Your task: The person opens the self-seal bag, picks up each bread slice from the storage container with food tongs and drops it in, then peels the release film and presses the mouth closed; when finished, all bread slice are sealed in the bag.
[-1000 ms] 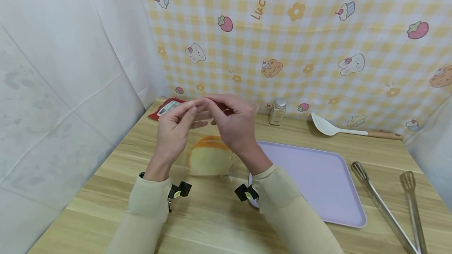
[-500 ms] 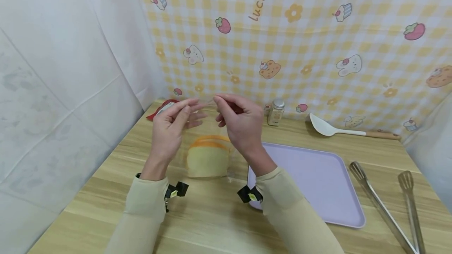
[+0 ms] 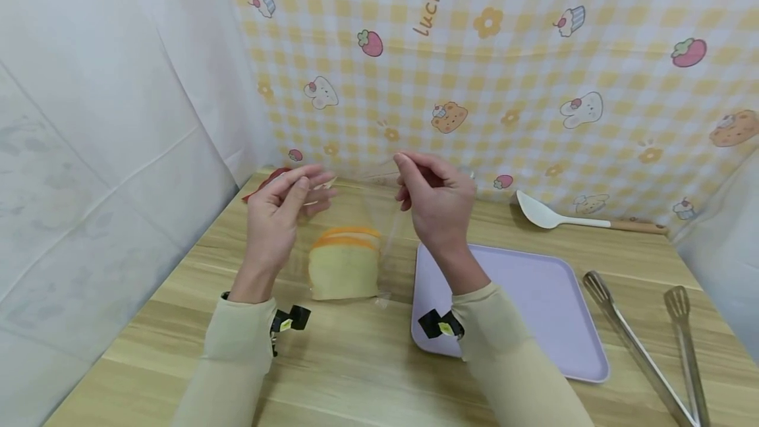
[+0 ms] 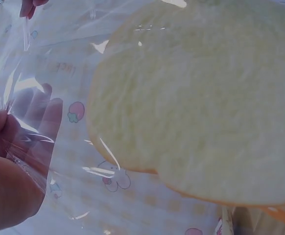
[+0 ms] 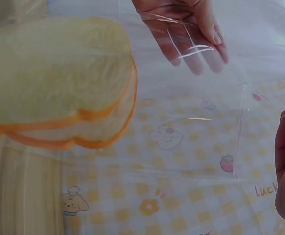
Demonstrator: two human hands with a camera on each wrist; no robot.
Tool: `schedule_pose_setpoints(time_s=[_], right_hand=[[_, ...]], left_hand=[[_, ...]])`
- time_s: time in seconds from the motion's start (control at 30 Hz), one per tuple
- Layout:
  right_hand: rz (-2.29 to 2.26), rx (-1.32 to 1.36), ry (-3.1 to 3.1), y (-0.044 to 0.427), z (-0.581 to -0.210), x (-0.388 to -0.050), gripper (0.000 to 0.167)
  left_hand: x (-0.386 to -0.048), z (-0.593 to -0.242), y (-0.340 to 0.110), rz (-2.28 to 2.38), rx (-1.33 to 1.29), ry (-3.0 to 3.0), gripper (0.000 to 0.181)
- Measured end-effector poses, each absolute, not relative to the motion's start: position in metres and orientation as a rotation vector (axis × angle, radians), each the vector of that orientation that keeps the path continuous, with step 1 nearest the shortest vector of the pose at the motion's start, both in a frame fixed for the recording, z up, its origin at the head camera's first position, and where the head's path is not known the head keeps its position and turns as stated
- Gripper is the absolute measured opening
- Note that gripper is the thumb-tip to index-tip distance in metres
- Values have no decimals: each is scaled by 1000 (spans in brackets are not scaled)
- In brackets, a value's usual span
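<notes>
Two slices of bread [image 3: 344, 272] with orange crusts stand inside a clear plastic bag [image 3: 362, 206] in the head view, held up over the wooden table. My left hand [image 3: 275, 209] pinches the bag's upper left side between thumb and forefinger, the other fingers extended. On the other side, my right hand [image 3: 439, 196] pinches the upper edge with its fingers curled, and the film is stretched between both hands. The left wrist view shows the bread [image 4: 196, 107] large through shiny film. In the right wrist view both slices [image 5: 59, 83] overlap, the left hand [image 5: 186, 29] behind the film.
A lilac tray [image 3: 534, 308] lies right of the bread. Beyond it are metal tongs [image 3: 643, 348] and a white spatula [image 3: 545, 215] with a wooden handle. A red packet [image 3: 267, 182] sits behind my left hand. A glass jar's lid [image 3: 466, 171] peeks out behind my right hand.
My hands, together at first, have drawn apart, mostly by the right hand moving right. The bag's film now stretches between them. The jar has become mostly hidden behind the right hand.
</notes>
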State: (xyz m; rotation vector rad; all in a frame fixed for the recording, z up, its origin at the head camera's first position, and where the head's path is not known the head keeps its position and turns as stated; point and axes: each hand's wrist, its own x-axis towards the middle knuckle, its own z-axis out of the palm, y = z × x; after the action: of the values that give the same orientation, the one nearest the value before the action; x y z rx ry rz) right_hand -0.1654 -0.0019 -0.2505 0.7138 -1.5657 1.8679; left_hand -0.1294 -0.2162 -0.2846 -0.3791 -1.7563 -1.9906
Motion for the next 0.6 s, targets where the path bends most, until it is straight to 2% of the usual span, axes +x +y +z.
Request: schedule_pose_setpoints(time_s=[0.6], right_hand=[[1898,519,-1549,47,-249,-179,15]], left_hand=[[-130,-285,-219,-1991,-335,-1734,30]])
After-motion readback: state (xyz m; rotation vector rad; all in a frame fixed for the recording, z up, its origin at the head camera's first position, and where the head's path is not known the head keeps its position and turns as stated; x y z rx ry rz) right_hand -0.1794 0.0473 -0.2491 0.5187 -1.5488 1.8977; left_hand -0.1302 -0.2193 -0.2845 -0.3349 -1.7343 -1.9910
